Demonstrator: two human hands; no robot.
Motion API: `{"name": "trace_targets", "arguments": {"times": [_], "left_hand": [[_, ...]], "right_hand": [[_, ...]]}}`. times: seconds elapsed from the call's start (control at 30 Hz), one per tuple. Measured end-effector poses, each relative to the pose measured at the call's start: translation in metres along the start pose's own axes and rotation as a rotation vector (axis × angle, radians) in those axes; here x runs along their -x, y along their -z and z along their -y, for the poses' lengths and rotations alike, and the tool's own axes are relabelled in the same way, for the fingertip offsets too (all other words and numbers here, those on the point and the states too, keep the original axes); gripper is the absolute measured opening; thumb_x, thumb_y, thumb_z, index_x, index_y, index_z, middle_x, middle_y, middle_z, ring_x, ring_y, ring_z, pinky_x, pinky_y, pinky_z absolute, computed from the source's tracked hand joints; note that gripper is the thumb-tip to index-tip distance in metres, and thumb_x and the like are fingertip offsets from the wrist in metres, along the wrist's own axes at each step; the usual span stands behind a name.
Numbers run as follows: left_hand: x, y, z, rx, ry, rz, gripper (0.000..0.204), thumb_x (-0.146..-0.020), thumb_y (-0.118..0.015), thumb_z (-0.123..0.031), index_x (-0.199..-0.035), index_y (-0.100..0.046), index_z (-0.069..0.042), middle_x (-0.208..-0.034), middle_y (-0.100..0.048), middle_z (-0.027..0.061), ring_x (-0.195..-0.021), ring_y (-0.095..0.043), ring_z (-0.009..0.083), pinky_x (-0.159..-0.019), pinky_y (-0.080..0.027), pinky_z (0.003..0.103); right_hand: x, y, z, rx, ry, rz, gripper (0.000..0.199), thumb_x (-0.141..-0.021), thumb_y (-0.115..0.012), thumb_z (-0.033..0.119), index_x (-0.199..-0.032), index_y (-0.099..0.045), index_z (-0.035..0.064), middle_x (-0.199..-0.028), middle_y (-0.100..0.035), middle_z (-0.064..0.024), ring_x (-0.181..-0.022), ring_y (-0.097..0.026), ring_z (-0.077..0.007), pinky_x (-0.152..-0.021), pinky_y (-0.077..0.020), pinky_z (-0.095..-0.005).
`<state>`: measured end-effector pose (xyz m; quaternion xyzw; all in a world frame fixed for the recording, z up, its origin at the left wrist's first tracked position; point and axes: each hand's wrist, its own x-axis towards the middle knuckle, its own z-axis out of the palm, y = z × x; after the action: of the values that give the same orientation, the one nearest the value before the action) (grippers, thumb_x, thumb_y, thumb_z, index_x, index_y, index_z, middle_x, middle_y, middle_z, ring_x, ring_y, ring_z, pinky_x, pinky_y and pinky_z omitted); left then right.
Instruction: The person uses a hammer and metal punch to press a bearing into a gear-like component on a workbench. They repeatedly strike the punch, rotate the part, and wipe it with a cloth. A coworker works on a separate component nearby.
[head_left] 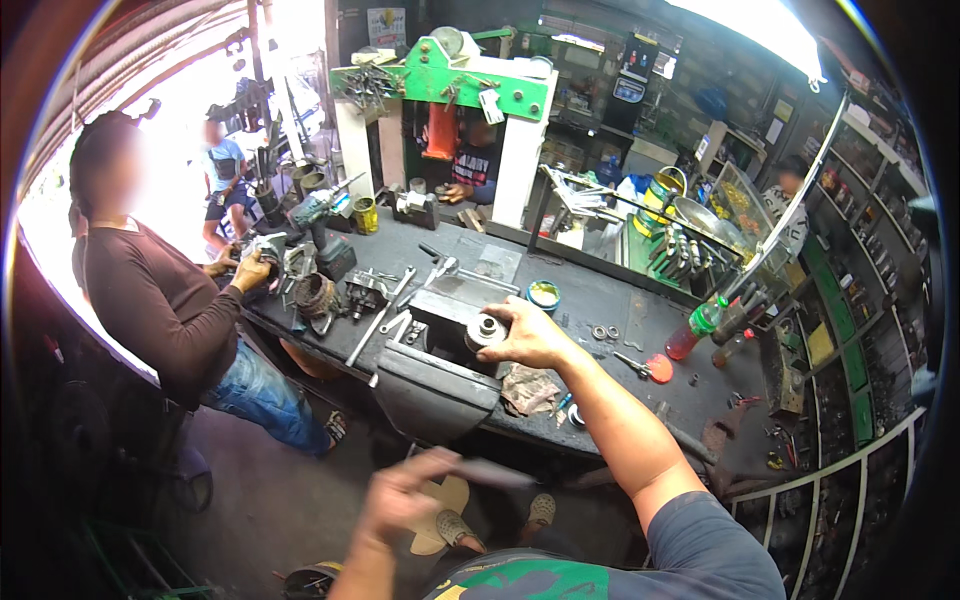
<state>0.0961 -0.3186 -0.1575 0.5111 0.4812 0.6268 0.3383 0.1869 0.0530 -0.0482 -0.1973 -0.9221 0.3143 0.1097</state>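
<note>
Right hand (528,338) grips a small round metal part (487,330), fingers wrapped over it, holding it at the top of the bench vise (435,385). Left hand (400,497) is low and near the body, motion-blurred, closed around a thin grey rod-like tool (495,472); tool type can't be made out. Dark workbench (590,300) runs under and beyond the right hand. Bystander in brown long sleeves (160,300) stands well to its left, hands on parts at the bench end. Long wrench (380,318) lies just left of the vise. Crumpled rag (528,390) sits directly below the right hand. Red-liquid bottle (695,328) is off to its right.
</note>
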Motion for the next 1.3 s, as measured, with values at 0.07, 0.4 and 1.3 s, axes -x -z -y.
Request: {"name": "trace_targets", "arguments": {"times": [0.07,0.4,1.3], "left_hand": [[0.018,-0.048,0.047,-0.18,0.223,0.318,0.068,-0.097,-0.078,-0.026,-0.159,-0.061,-0.004,-0.16,-0.063,0.0239,-0.139,-0.068,0.0351,-0.117,-0.053,0.05],[-0.013,-0.005,0.009,-0.189,0.059,-0.004,0.079,-0.09,-0.068,-0.005,-0.167,-0.05,-0.004,-0.162,-0.063,0.0187,-0.131,-0.07,0.0278,-0.11,-0.057,0.042],[0.005,-0.065,0.051,-0.565,0.353,0.31,0.084,-0.086,-0.078,-0.025,-0.166,-0.054,-0.014,-0.165,-0.059,0.0203,-0.144,-0.064,0.0372,-0.12,-0.053,0.044]], "right_hand": [[-0.002,0.002,0.005,0.0,-0.027,0.044,0.1,-0.068,-0.1,0.054,-0.148,-0.07,0.0018,-0.136,-0.067,-0.0275,-0.138,-0.061,-0.0426,-0.121,-0.048,-0.0472],[0.003,0.004,0.0,0.014,0.015,-0.034,0.088,-0.067,-0.104,0.04,-0.139,-0.074,-0.0025,-0.124,-0.073,-0.0205,-0.119,-0.07,-0.0343,-0.107,-0.0547,-0.0443],[-0.003,0.007,0.003,-0.022,0.027,0.042,0.096,-0.067,-0.1,0.051,-0.145,-0.072,0.0019,-0.128,-0.067,-0.0272,-0.126,-0.065,-0.0444,-0.114,-0.0506,-0.0488]]}}
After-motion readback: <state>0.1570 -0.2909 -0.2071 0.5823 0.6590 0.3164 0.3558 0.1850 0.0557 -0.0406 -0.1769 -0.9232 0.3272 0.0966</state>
